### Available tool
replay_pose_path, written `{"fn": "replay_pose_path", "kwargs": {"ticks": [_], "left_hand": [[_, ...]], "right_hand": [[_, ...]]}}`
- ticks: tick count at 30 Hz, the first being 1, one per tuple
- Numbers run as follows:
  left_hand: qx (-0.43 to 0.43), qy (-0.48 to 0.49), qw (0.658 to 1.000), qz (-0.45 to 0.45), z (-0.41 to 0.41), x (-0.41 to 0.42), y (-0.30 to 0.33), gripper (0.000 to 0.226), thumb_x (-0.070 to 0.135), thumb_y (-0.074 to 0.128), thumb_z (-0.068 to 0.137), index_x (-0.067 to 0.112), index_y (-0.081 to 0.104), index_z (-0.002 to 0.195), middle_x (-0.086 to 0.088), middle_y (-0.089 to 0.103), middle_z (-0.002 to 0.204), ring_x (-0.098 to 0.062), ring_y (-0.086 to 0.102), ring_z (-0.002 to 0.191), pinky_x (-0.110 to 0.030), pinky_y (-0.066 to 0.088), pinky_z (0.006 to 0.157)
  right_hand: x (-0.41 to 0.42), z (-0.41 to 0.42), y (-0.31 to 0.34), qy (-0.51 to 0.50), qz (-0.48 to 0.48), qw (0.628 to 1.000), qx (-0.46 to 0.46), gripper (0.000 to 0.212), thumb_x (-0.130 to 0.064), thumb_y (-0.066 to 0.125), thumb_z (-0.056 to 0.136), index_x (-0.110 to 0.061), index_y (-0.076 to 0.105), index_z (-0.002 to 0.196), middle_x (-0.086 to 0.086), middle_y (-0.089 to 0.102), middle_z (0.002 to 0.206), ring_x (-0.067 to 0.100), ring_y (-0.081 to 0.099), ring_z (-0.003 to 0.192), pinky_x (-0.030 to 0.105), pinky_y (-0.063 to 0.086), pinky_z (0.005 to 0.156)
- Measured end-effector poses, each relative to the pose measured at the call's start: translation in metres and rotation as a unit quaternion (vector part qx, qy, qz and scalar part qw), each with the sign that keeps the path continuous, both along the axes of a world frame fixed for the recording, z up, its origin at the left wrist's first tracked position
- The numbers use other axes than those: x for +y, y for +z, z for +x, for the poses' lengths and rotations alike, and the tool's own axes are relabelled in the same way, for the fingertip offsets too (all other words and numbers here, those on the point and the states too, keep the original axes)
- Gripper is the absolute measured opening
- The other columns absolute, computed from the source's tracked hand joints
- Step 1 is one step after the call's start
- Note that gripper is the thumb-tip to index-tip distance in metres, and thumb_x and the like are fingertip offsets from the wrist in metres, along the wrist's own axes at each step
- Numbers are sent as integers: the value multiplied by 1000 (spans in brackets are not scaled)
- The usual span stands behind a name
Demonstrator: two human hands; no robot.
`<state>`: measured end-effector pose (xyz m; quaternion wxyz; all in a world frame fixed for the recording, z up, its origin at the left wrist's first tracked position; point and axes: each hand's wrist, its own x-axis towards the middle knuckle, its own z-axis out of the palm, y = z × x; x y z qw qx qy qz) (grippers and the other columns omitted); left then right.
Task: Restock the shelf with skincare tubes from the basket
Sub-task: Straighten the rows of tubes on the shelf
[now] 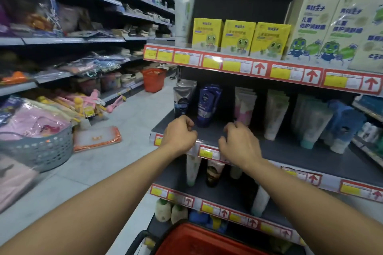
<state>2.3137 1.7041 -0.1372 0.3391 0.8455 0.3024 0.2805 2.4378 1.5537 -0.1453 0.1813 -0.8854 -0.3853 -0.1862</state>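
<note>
Both hands, left hand (pixel 179 135) and right hand (pixel 240 145), are held empty with fingers curled, seemingly clenched, over the shelf (pixel 211 130) edge, skincare tubes (pixel 208 104) stood behind, red basket (pixel 199 241) seen below.

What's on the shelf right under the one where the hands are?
Under that shelf, some upright tubes show: a pale one with a green cap, a brown one and another pale one. The right hand and forearms hide more of that row.
</note>
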Motion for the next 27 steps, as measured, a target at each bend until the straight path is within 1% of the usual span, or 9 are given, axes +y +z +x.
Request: {"fn": "replay_pose_path", "kwargs": {"ticks": [3, 7, 10, 12, 15, 16, 18, 21, 27], "left_hand": [[-10, 22, 1000, 5, 0, 20, -3, 23, 16, 69, 87, 26, 62, 106, 4, 68, 101, -20, 64, 97, -34, 51, 84], [-25, 40, 999, -9, 7, 45, -8, 29, 12, 70, 89, 20, 62, 115, 2, 66, 105, -19, 62, 98, -30, 44, 80], [-57, 65, 996, -19, 15, 62, -11, 36, 12, 72, 87, 16, 59, 121, -1, 65, 112, -22, 63, 102, -32, 45, 82], [-66, 86, 994, -19, 22, 71, -11, 41, 15, 76, 85, 17, 55, 120, -4, 61, 118, -25, 61, 104, -38, 50, 83], [-56, 95, 993, -38, 34, 81, -7, 51, 23, 81, 80, 23, 43, 115, -7, 55, 123, -31, 62, 109, -52, 56, 90], [-46, 93, 994, -43, 38, 83, -5, 56, 26, 82, 79, 23, 41, 116, -7, 52, 125, -32, 61, 111, -52, 56, 90], [-17, 85, 995, -43, 48, 91, -4, 68, 34, 84, 75, 17, 41, 125, -9, 48, 131, -36, 60, 115, -44, 52, 86], [25, 76, 996, -32, 58, 99, -8, 88, 45, 86, 70, 12, 37, 135, -11, 47, 134, -38, 61, 117, -40, 48, 83], [94, 90, 991, 10, 74, 114, -15, 99, 72, 85, 62, 18, 42, 134, -7, 60, 134, -34, 63, 121, -43, 52, 90]], "right_hand": [[30, -5, -3, 5, 10, 1000, 18, 28, -31, 59, 90, -12, 64, 110, 9, 58, 113, 31, 59, 106, 40, 53, 76], [62, -4, -7, 9, 13, 998, 57, 29, -31, 61, 90, -12, 59, 112, 10, 58, 116, 32, 60, 105, 39, 52, 77], [79, 4, -6, -24, 32, 992, 117, 41, -36, 65, 88, -10, 50, 117, 13, 60, 118, 37, 63, 105, 37, 48, 73], [88, 12, -5, -48, 52, 985, 159, 55, -44, 69, 85, -9, 46, 121, 15, 62, 119, 39, 64, 107, 37, 47, 73], [101, 26, -3, -61, 52, 979, 185, 75, -53, 76, 82, -9, 42, 131, 13, 63, 126, 36, 64, 112, 33, 44, 75], [103, 30, -3, -61, 46, 980, 185, 79, -54, 78, 81, -9, 41, 134, 12, 63, 128, 35, 64, 114, 31, 44, 76], [106, 37, -4, -61, 37, 981, 181, 85, -57, 79, 79, -9, 41, 138, 11, 63, 131, 33, 63, 116, 29, 42, 78], [107, 43, -9, -59, 43, 983, 170, 86, -63, 79, 76, -11, 46, 135, 9, 66, 128, 31, 65, 114, 29, 43, 76], [108, 48, -11, -27, 46, 988, 148, 77, -67, 77, 77, -17, 55, 131, 5, 69, 126, 28, 66, 112, 28, 41, 75]]}}
